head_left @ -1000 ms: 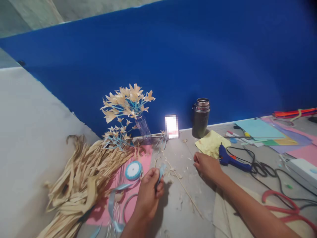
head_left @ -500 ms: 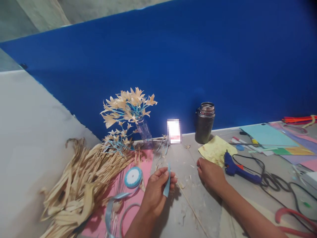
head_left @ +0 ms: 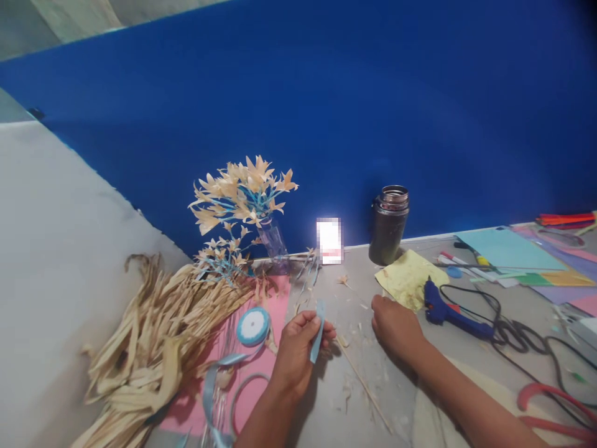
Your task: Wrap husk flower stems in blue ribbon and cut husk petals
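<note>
My left hand [head_left: 298, 348] is closed, pinching a short strip of light blue ribbon [head_left: 318, 331] between thumb and fingers. To its right, my right hand [head_left: 396, 325] has its fingers pressed together over the table. From its fingertips a thin stem runs up and left to a small dried flower [head_left: 344, 281], which the hand grips by that stem. A dry stalk [head_left: 364, 379] lies on the table beside my left hand. A roll of light blue ribbon [head_left: 253, 326] rests left of that hand, on pink paper [head_left: 278, 298].
A bundle of dried husks [head_left: 153, 348] lies left, near a vase [head_left: 274, 246] of pale flowers [head_left: 247, 186]. A dark flask [head_left: 388, 227] stands behind yellow paper [head_left: 410, 274]. A blue glue gun [head_left: 459, 317] with a coiled cord and red-handled tool [head_left: 555, 401] lie right.
The small flower has swung left and slightly down at the end of its stem. Both hands stay in nearly the same places, and the view has shifted slightly.
</note>
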{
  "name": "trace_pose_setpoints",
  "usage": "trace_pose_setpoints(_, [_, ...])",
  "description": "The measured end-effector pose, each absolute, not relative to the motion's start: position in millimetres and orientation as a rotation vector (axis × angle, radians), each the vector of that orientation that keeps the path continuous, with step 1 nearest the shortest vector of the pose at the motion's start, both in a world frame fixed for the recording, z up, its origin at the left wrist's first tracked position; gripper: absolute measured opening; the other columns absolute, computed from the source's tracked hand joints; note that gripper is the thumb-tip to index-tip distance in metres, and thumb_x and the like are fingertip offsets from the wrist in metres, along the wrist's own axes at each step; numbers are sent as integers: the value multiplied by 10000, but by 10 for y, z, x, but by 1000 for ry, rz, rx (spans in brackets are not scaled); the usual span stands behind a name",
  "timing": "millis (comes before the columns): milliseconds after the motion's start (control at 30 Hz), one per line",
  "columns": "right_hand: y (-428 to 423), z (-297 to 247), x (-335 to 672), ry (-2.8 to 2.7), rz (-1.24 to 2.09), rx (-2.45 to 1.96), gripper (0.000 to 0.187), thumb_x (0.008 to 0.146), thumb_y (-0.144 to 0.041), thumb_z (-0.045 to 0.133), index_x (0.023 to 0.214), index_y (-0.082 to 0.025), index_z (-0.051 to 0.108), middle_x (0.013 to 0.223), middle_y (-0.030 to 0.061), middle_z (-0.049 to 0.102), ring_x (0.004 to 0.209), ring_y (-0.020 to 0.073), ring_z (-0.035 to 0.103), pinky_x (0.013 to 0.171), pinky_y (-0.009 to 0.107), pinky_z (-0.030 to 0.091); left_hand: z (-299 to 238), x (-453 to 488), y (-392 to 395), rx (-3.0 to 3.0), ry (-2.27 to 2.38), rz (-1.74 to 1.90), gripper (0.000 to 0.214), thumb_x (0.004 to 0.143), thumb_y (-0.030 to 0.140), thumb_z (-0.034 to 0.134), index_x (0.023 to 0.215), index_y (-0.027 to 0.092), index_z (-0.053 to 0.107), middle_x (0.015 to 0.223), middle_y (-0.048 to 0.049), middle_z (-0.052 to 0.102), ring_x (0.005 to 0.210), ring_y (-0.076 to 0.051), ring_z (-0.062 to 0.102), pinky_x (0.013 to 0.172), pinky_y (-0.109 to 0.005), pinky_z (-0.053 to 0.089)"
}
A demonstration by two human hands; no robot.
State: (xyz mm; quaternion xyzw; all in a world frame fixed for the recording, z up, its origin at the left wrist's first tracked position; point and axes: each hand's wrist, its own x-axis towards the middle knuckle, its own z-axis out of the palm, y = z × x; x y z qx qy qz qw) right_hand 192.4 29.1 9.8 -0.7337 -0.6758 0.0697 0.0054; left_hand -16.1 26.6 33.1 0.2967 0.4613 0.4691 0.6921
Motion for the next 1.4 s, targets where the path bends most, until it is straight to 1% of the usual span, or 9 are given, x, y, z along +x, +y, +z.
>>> trace_pose_setpoints(200, [314,94,1895,-2117,215,-2284,250,910,-32,420,1007,-76,646,982,210,698,940,322,689,680,330,427,278,-152,246,685,1031,1034,357,659,345,846,830,149,602,705,-61,711,651,-167,676,583,-232,468])
trace_pose_setpoints(333, [334,61,1919,-2080,292,-2252,225,891,-41,453,1007,-70,644,1008,221,702,927,303,679,715,327,411,252,-148,240,690,1031,1030,335,678,333,835,839,152,604,704,-58,705,646,-165,670,573,-231,462])
trace_pose_setpoints(467, [305,60,2006,-2001,417,-2163,244,855,-90,472,1014,-109,656,1026,171,711,948,267,657,744,305,395,241,-151,244,672,1024,1052,317,666,318,844,814,150,620,742,-59,708,673,-169,674,581,-238,470])
trace_pose_setpoints(633, [256,103,2096,-1934,668,-1933,234,841,-158,426,844,-189,658,852,43,725,819,186,651,704,254,422,220,-147,269,603,968,1144,328,601,273,884,782,139,646,683,-7,656,587,-110,600,583,-220,471])
trace_pose_setpoints(800, [128,174,2033,-1661,1113,-1510,232,878,-362,483,767,-200,607,647,-7,637,604,168,586,576,264,422,231,-97,302,558,984,1188,341,581,266,886,775,152,630,638,6,644,557,-108,590,560,-219,475])
trace_pose_setpoints(900, [21,206,1916,-1552,1394,-1354,288,885,-458,518,799,-195,597,655,-11,649,524,130,546,494,235,402,259,-41,303,575,1020,1169,332,607,293,866,783,155,619,603,3,636,505,-108,570,523,-226,470])
trace_pose_setpoints(967, [-35,211,1832,-1527,1478,-1312,299,874,-477,546,813,-189,600,669,-8,661,500,110,526,460,215,382,277,2,298,584,1021,1159,334,618,310,857,785,158,610,605,-4,640,494,-111,571,509,-228,464])
trace_pose_setpoints(1200, [-88,213,1705,-1443,1557,-1287,322,846,-510,589,816,-190,613,668,-21,650,470,89,531,438,196,382,314,98,320,518,953,1160,303,639,249,832,802,165,591,637,-7,639,546,-134,617,548,-245,498])
trace_pose_setpoints(1400, [-90,188,1676,-1498,1522,-1234,274,880,-439,563,778,-186,585,617,-36,612,474,88,522,465,202,392,298,138,331,426,916,1162,280,643,185,820,795,162,586,688,-33,671,674,-174,672,639,-277,537])
